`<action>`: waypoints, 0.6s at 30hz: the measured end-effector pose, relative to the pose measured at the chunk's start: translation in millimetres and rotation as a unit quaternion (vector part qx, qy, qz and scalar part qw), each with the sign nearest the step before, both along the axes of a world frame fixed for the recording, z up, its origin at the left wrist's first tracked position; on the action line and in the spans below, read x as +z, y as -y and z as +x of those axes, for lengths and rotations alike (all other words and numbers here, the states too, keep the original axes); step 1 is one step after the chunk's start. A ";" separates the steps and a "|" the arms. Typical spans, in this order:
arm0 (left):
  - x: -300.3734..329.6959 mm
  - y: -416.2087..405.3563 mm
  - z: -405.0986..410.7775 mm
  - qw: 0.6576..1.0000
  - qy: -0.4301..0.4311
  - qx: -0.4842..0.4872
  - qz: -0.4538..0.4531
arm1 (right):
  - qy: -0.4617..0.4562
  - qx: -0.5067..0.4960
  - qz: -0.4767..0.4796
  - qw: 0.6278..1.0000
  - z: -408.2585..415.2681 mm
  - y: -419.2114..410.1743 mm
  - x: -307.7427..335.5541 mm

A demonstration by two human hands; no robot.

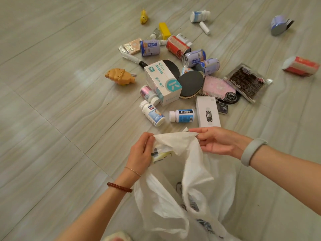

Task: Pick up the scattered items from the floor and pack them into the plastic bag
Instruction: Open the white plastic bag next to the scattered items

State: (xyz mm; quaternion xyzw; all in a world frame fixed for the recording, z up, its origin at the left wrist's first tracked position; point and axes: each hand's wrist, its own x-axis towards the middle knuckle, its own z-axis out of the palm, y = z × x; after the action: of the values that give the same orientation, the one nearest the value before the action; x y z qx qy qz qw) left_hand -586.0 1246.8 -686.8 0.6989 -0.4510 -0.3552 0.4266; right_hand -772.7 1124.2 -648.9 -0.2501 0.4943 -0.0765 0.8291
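Closest in, the white plastic bag (189, 197) hangs low in the frame, and both hands work its top edge. The left hand (141, 153) pinches the rim between thumb and fingers on one side; the right hand (215, 140) pinches the opposite edge with thumb and forefinger, its other fingers loosely curled. The mouth is barely parted, so opening it looks like the step in hand, and nothing on the floor appears packed yet.

Just beyond the right hand, a flat white box (207, 112) lies with its long axis running away from the person, its near end almost under those fingertips. That makes the right hand the nearer one for a first pick. Beside it to the left, a blue-labelled bottle (181, 116) lies crosswise, and a second white bottle (152, 113) lies slanted, more in line with the left hand.

Farther out sits the main heap: a large white and teal box (162, 82), black round paddles (191, 83), several cans (194, 57). Well apart, at far right, a red can (300, 66) lies alone.
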 end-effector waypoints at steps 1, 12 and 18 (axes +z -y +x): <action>-1.6 0.1 1.2 1.000 0.006 0.004 -0.004 | 0.013 0.021 0.004 1.000 -0.1 -1.1 -0.6; -5.4 -0.5 18.6 0.997 -0.043 -0.016 0.055 | -0.171 0.411 -0.384 0.809 -7.0 -18.7 -2.9; -13.5 -4.1 36.4 0.981 0.086 -0.109 0.132 | -0.199 0.503 -0.682 0.492 -24.2 -32.4 -21.0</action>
State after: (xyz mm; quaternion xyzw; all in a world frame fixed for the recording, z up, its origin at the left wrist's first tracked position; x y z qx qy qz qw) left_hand -549.6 1250.8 -700.3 0.7239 -0.5082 -0.3948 0.2487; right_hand -796.9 1156.7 -670.0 -0.9524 0.2301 0.0922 0.1775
